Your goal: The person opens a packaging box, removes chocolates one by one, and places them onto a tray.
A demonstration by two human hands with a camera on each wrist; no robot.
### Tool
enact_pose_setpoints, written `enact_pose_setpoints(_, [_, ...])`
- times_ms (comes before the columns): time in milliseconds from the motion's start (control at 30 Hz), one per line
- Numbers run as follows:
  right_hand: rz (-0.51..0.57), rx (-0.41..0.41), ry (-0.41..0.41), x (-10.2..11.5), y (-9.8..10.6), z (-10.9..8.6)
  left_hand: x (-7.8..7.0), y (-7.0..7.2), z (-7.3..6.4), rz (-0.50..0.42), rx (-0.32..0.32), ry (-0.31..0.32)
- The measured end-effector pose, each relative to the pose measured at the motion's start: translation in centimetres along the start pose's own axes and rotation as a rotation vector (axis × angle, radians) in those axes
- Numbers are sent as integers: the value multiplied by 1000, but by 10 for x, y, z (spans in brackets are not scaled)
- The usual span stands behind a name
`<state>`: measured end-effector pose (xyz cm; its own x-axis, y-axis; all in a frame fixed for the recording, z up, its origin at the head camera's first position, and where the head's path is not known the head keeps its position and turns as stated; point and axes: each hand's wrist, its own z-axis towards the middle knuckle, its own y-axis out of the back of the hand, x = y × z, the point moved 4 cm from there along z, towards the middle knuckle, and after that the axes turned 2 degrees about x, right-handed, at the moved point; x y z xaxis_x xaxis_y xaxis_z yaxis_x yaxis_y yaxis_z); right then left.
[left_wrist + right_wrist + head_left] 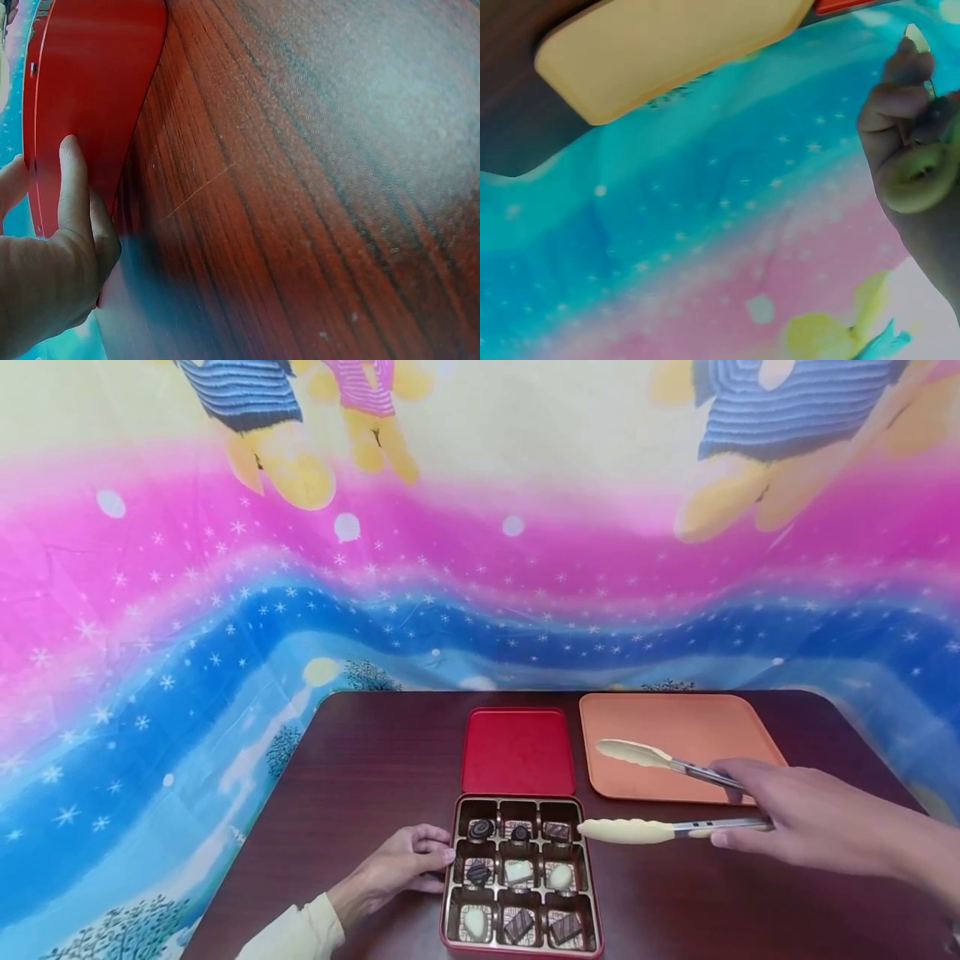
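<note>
Spanning the foreground, a dark table (367,752) bears the orange tray (675,718) and, nearer, the red box (97,75). Tongs (630,832), arms spread wide, reach toward the box's right edge, gripped in the right hand (802,810). The left hand (401,864), fingers loosely extended, rests against the box's left side; light pressure there should brace it. Nine chocolates (518,871) sit singly inside; a good pinch probably needs level tips and a gentle squeeze.

nine chocolates (519,872), nine compartments (480,810)
on my feed i count three pale chocolates (560,876) and six dark ones (519,927), one box (522,950), one lid (517,750), one orange tray (682,718), one pair of tongs (633,832), one table (360,785), one left hand (397,864), one right hand (806,810).
</note>
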<state>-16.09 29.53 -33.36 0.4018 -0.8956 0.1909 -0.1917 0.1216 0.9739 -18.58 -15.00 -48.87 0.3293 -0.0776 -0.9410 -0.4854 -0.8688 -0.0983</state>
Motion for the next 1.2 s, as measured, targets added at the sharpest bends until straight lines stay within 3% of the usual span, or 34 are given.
enact_pose_setpoints(533, [-81, -5, 217, 49, 15, 32, 0, 0, 0, 3, -6, 1])
enact_pose_setpoints(1200, [-182, 101, 229, 76, 24, 74, -1, 1, 0, -12, 7, -9])
